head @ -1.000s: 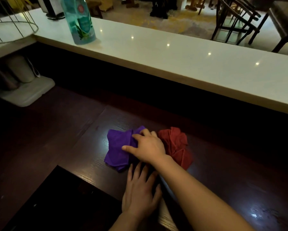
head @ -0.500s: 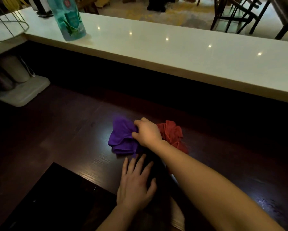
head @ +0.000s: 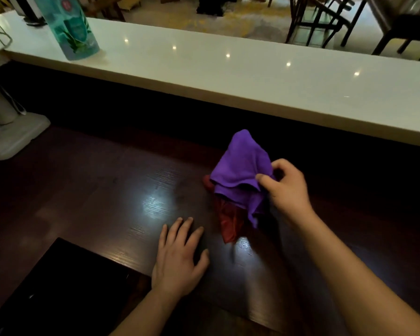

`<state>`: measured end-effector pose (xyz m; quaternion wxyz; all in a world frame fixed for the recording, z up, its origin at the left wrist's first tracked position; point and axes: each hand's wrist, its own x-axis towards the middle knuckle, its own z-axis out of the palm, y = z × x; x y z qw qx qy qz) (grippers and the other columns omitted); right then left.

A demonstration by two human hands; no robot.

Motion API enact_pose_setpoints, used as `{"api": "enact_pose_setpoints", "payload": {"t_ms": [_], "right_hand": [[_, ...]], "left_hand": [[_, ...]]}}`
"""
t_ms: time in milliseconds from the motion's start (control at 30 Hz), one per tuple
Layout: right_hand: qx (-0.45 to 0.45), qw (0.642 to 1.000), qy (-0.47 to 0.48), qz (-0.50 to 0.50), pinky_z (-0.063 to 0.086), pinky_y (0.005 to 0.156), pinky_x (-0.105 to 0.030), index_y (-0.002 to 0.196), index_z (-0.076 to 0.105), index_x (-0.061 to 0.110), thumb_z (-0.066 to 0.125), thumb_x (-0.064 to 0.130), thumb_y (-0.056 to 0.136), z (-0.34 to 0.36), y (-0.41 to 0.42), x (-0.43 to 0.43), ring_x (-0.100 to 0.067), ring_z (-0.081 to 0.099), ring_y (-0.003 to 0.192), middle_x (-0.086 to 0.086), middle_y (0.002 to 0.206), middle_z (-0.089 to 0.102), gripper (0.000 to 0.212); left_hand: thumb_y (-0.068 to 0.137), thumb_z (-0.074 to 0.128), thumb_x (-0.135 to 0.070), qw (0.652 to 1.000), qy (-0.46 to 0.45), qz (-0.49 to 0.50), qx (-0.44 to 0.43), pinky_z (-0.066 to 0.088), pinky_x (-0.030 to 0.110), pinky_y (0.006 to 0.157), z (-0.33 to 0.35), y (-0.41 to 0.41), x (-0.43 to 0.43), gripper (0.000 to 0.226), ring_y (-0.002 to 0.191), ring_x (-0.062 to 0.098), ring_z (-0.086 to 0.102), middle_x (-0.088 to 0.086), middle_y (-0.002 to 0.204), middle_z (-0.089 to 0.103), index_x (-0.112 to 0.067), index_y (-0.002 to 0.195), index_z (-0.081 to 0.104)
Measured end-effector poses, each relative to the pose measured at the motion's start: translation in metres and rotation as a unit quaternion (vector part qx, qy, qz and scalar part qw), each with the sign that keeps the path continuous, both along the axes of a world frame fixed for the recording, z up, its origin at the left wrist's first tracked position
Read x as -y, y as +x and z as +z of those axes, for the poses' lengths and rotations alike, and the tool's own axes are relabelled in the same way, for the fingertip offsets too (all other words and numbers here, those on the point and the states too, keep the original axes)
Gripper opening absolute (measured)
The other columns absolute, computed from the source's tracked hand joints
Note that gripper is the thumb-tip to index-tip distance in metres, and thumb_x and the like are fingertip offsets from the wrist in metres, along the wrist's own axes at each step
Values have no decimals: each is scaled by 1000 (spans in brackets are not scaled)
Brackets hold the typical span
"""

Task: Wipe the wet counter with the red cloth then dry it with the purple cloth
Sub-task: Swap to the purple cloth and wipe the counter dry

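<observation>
My right hand (head: 286,187) pinches the purple cloth (head: 240,170) and holds it up off the dark wooden counter (head: 107,190). The cloth hangs bunched over the red cloth (head: 229,220), which lies on the counter and is mostly hidden beneath it. A red edge shows at the purple cloth's left and below it. My left hand (head: 178,258) lies flat on the counter with its fingers spread, to the left of the red cloth and holding nothing. A shiny patch glints on the wood in front of my left hand.
A white raised ledge (head: 228,76) runs along the back, with a teal bottle (head: 69,27) at its left end. A white tray (head: 12,139) with grey containers stands at the far left. A black panel (head: 58,287) fills the near left corner. Chairs stand beyond the ledge.
My right hand closed on the purple cloth, lifted it and carried it to the right, over the red cloth. My left hand stayed flat on the counter.
</observation>
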<state>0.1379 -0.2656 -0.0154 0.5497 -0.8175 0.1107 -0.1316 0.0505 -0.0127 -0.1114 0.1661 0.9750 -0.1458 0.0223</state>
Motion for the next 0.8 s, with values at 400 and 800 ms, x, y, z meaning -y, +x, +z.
{"api": "enact_pose_setpoints", "payload": {"t_ms": [400,800], "right_hand": [[-112,901,-390,152,45,95,-40,130,52,39,62,57,77,-45,-152,13,-26,49,120,2,134,54,56],[-128,887,-435,84,26,115,-39,141,43,28,57,40,87,-86,-47,27,-28,29,142,-3,157,30,58]], "left_hand": [[86,40,-53,995,97,1,11,23,65,112,-7,-2,7,61,137,38,37,17,144,49,-15,130,57],[84,44,-42,1000,21,-15,16,24,71,107,0,5,60,57,137,33,42,9,147,48,-38,141,48]]}}
